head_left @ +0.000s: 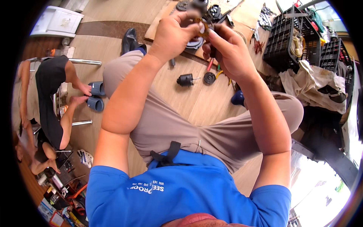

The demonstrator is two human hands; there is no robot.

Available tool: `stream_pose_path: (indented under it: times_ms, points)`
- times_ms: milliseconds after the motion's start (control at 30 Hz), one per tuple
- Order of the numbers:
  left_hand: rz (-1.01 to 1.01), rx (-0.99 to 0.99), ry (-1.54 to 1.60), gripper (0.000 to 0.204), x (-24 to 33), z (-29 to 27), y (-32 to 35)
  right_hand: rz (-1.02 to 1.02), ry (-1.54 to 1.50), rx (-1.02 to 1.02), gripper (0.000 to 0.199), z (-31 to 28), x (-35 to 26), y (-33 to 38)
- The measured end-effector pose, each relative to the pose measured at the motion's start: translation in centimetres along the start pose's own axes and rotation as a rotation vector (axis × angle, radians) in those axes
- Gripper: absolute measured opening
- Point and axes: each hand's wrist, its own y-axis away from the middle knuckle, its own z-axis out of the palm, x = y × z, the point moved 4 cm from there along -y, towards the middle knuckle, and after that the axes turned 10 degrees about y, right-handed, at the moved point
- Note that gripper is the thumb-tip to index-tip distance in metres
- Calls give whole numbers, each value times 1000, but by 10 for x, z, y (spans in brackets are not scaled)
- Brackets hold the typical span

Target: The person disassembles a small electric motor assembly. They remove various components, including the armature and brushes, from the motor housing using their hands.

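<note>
Both my hands are raised together at the top of the view, above the edge of a wooden board. My left hand (172,38) pinches a small yellow-and-dark part (204,27) between thumb and fingers. From the other side, the fingers of my right hand (231,51) close on the same part. Its exact kind is hard to make out, as fingers cover much of it. Below the hands, a black motor-like cylinder (185,80) with a thin shaft lies on the floor. Beside it is a round black disc (209,78).
The wooden board (153,30) carries several dark parts. Red (210,64) and yellow (219,74) tool handles lie near the disc. Black crates (278,41) and a pale cloth (308,81) stand at right. At left sits another person (53,87), near blue slippers (95,103). A black shoe (129,41) is at upper left.
</note>
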Motion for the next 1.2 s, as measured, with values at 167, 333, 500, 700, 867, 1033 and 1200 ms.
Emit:
stream_pose_path:
  times_ms: [167, 333, 500, 700, 867, 1033, 1200]
  points:
    - [-46, 46, -195, 25, 12, 6, 5, 102, -303, -61, 25, -7, 12, 7]
    - [-76, 32, -80, 23, 0, 11, 7, 105, -361, -97, 26, -14, 27, 14]
    - [-221, -69, 142, 21, 2, 13, 13, 95, -390, -131, 27, -20, 26, 21]
    - [-244, -186, 379, 22, 7, 10, 18, 60, -511, -262, 33, -19, 19, 25]
    - [-274, -298, 566, 30, 13, 17, 23, 39, -575, -356, 39, -13, 14, 27]
    - [-256, -405, 620, 39, 17, 19, 25, 24, -575, -396, 43, -10, 11, 28]
    - [-243, -444, 741, 42, 15, 23, 30, 48, -593, -422, 47, -7, 9, 29]
